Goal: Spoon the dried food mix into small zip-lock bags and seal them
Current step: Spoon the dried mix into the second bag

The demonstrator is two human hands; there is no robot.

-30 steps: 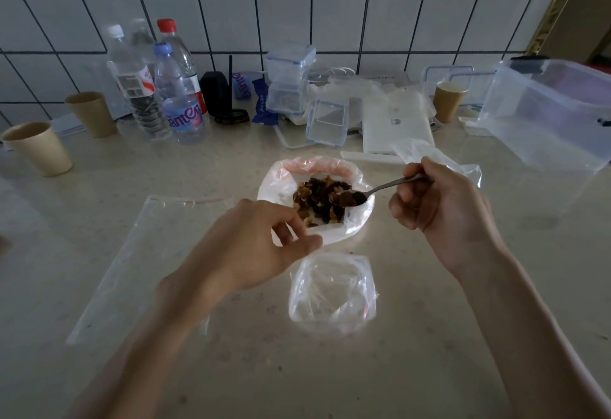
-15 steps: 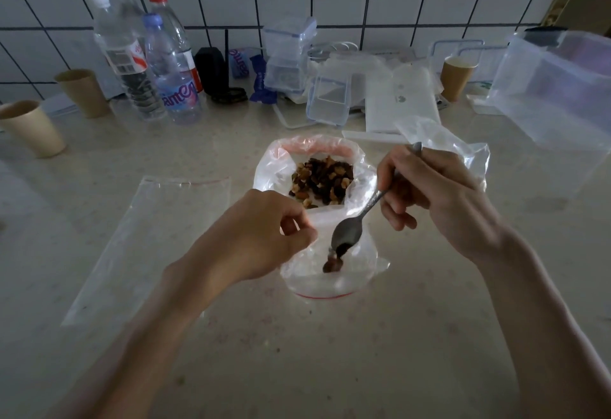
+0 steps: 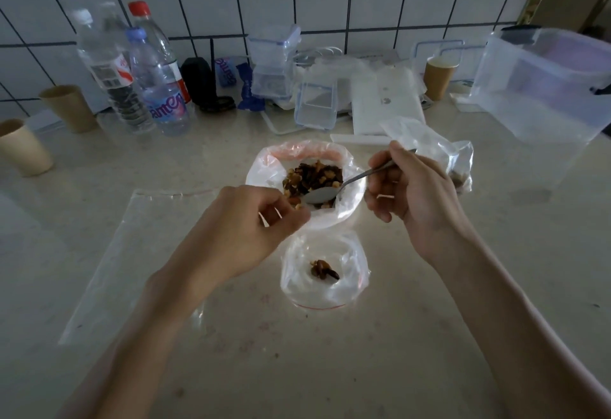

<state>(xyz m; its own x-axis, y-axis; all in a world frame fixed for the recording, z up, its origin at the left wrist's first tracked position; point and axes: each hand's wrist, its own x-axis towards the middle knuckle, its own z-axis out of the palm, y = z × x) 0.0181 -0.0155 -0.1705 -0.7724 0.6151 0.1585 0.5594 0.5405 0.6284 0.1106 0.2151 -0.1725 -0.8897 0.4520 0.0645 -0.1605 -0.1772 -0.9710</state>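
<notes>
A rolled-down plastic bag (image 3: pixel 351 207) in the middle of the counter holds the dried food mix (image 3: pixel 312 175). In front of it stands a small zip-lock bag (image 3: pixel 325 288), mouth open, with a small clump of mix at its bottom. My left hand (image 3: pixel 244 233) pinches the far rim of that small bag, holding it open. My right hand (image 3: pixel 413 194) grips a metal spoon (image 3: pixel 334 189) whose empty bowl lies on the mix in the big bag.
A large flat zip-lock bag (image 3: pixel 132 253) lies at left. Several water bottles (image 3: pixel 158 88), paper cups (image 3: pixel 23 149), clip-lid boxes (image 3: pixel 315 104) and a white box (image 3: pixel 386 106) crowd the back. A big clear tub (image 3: pixel 542 98) stands right, another small bag (image 3: pixel 439 151) behind my right hand.
The spoon tipped its load into the small bag, then swung back empty into the big bag of mix. My left hand kept pinching the small bag's rim.
</notes>
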